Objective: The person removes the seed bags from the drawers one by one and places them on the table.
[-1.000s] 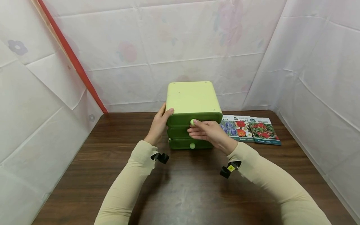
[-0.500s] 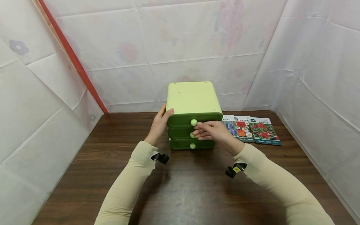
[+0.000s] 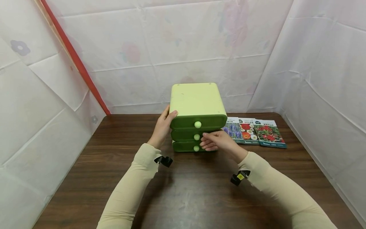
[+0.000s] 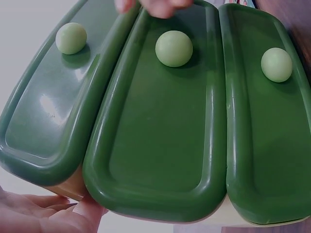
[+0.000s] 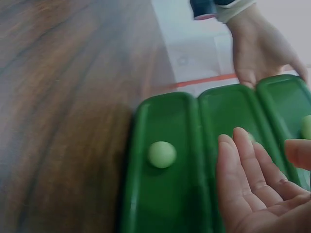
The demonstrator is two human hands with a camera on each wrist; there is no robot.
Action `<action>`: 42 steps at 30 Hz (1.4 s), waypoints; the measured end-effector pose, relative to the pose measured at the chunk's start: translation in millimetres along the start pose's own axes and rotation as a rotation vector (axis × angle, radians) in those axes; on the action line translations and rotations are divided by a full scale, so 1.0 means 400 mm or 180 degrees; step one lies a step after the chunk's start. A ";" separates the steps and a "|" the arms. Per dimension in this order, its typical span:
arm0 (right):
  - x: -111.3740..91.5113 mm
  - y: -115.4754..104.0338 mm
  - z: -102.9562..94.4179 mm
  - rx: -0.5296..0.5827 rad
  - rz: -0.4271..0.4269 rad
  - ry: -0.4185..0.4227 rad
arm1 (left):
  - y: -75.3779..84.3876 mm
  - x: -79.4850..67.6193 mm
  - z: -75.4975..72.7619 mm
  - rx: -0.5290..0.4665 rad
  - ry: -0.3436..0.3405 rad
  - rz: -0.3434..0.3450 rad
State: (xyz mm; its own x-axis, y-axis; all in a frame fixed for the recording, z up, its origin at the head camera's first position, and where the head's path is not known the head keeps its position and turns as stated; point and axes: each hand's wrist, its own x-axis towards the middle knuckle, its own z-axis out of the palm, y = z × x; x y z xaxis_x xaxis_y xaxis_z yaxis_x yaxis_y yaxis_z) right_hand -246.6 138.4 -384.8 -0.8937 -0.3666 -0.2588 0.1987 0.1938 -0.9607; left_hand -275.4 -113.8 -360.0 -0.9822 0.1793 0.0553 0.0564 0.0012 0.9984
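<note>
A small cabinet (image 3: 197,98) with a pale green shell and dark green drawers stands on the table, all three fronts closed or nearly flush. My left hand (image 3: 162,127) rests against its left side, thumb at the top front corner and fingers along the wall. Just right of the middle knob (image 3: 197,137) is my right hand (image 3: 218,142), holding nothing. In the right wrist view, the right hand's fingers (image 5: 252,179) extend before the middle drawer front, thumb apart. Above and below are the top knob (image 3: 198,124) and bottom knob (image 3: 196,148).
Several flower-picture packets (image 3: 268,133) lie overlapped on the dark wooden table (image 3: 183,190), right of the cabinet. White patterned sheeting (image 3: 171,47) walls the back and both sides. A red strip (image 3: 77,60) slants down at the left corner.
My right hand has let go of the top drawer's knob, drawn slightly right and lowered to the height of the middle knob. The left hand stays at the cabinet's side.
</note>
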 end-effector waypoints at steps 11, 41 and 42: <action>0.028 0.045 0.029 0.0388 0.0308 -0.0077 | -0.001 -0.001 0.002 0.0017 0.0008 0.0045; 0.051 0.043 0.051 0.0834 0.0293 -0.0170 | 0.002 -0.002 -0.007 0.0177 -0.0057 0.0052; 0.050 0.043 0.051 0.0834 0.0289 -0.0170 | 0.002 -0.001 -0.007 0.0189 -0.0043 0.0040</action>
State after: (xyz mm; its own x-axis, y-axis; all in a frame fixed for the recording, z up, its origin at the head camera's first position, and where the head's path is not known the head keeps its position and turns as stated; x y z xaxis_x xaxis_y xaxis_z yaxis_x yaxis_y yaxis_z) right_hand -253.0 115.9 -408.7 -0.8464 -0.4074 -0.3431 0.3803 -0.0113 -0.9248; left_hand -275.5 -116.6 -359.0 -0.9789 0.1931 0.0674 0.0798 0.0572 0.9952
